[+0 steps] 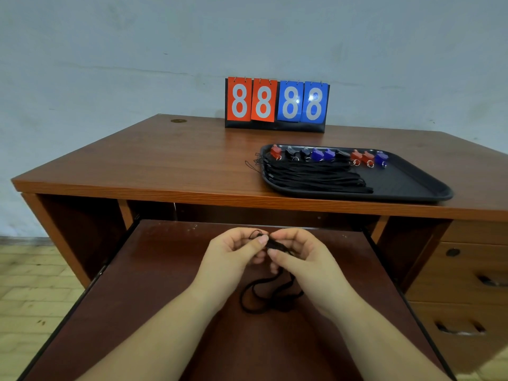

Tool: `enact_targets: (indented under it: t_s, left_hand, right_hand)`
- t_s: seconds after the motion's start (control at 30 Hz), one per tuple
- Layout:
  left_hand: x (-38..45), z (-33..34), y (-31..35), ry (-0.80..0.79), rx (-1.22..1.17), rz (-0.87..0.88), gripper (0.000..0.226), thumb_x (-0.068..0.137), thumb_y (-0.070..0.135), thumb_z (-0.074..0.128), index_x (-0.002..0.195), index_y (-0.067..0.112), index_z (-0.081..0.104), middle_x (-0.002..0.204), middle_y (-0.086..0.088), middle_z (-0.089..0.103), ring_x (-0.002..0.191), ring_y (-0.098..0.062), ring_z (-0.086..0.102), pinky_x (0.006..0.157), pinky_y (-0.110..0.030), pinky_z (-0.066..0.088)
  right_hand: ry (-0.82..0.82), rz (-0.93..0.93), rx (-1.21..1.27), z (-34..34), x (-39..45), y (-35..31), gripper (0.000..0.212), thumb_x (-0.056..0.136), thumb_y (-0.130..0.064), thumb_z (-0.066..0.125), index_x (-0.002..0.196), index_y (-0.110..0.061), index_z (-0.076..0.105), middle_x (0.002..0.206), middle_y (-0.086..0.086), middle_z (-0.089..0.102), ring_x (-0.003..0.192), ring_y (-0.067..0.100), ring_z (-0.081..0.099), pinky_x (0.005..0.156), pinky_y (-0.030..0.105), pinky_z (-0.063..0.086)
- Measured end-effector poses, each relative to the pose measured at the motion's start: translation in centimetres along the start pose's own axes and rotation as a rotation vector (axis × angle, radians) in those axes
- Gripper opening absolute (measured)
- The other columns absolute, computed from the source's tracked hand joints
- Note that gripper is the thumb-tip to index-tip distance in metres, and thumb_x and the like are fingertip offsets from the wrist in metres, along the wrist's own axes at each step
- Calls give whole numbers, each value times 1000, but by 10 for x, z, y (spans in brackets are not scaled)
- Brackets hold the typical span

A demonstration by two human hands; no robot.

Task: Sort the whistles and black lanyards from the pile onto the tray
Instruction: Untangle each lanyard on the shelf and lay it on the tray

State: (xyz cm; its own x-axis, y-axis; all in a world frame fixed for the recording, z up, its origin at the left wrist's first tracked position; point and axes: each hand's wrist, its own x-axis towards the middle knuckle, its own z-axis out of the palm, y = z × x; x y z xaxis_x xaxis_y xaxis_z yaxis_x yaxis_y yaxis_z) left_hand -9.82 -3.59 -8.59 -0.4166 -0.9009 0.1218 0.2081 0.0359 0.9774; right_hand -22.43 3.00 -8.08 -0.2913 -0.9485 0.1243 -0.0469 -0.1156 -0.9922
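Both hands are up over the pull-out shelf (154,284), close together, working one lanyard (270,296). My left hand (236,253) pinches the thin loop end btwn thumb and forefinger; my right hand (298,255) is closed narrow round something small and dark at the cord's head, prob. a whistle or clip, can't tell which, fingers hide it. The rest of the cord hangs down below my hands and lies in a loose coil on the shelf btwn my wrists. No pile visible near my hands, so I judge this is the last or nearly last piece. Step in hand, I think: pulling whistle off cord, or tidying the cord before placing. The tray (428,188) sits up on the desk (137,160), ahead and to the right of my right hand, well apart. On it, a row of whistles (327,155) (red, black, blue) along the far side, and a bundle of lanyards (313,176) laid straight on the near-left part, ends poking over the left rim. A scoreboard (277,104) stands beyond, not my concern. Next: get the small piece free w/o knotting the cord, straighten the cord, then reach fwd-right and lay it along the bundle, whistle (if any) at the right end of the row, where there's bare tray.
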Motion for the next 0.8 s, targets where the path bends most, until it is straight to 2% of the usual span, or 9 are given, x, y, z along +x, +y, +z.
enact_targets:
  t_s: [0.1,0.23,0.37,0.47,0.6,0.7,0.8]
  left_hand:
    - [4,-3,-1,70,-39,-17,7,85,5,62,86,7,68,69,0,67,64,-7,64,63,-17,55]
    - [9,-10,-1,175,-103,-41,8,86,8,62,91,8,68,79,-5,68,71,-9,67,70,-20,58]
    - [14,-18,3,290,-135,-41,11,87,8,62,96,7,67,82,-5,68,72,-9,67,71,-19,58]
    - [17,-26,7,368,-170,-31,9,87,9,62,94,10,67,86,-5,68,79,-12,67,73,-19,57]
    - [19,-35,10,459,-221,-11,8,88,10,62,94,10,66,88,-6,66,82,-14,67,74,-19,57]
    - [20,-38,9,482,-214,2,10,87,11,63,97,9,66,88,-6,67,82,-14,67,73,-18,57]
    - [18,-37,10,480,-201,9,9,87,10,62,96,9,66,88,-7,67,82,-14,67,74,-19,57]
  right_hand:
    - [8,-7,-58,-5,2,0,20,84,-4,65,96,-19,69,74,-4,67,54,8,53,60,19,46]
    - [4,26,-174,-15,3,-2,23,88,-11,63,94,-31,73,72,-1,72,50,5,46,55,19,42]
    - [-23,71,-227,-22,5,-3,22,89,-15,63,94,-33,73,72,-1,73,48,7,43,54,21,41]
    - [18,68,-270,-30,7,-4,22,89,-14,63,90,-34,72,71,-3,72,46,4,43,54,19,42]
    - [83,60,-287,-43,11,-4,18,89,-12,62,91,-26,74,64,-3,70,50,4,50,55,13,45]
    - [120,67,-273,-48,13,-4,13,86,-12,66,86,-21,75,67,2,71,52,4,55,57,16,46]
    - [176,90,-154,-51,14,-4,10,81,-7,70,78,-16,74,67,1,69,52,6,60,55,20,50]
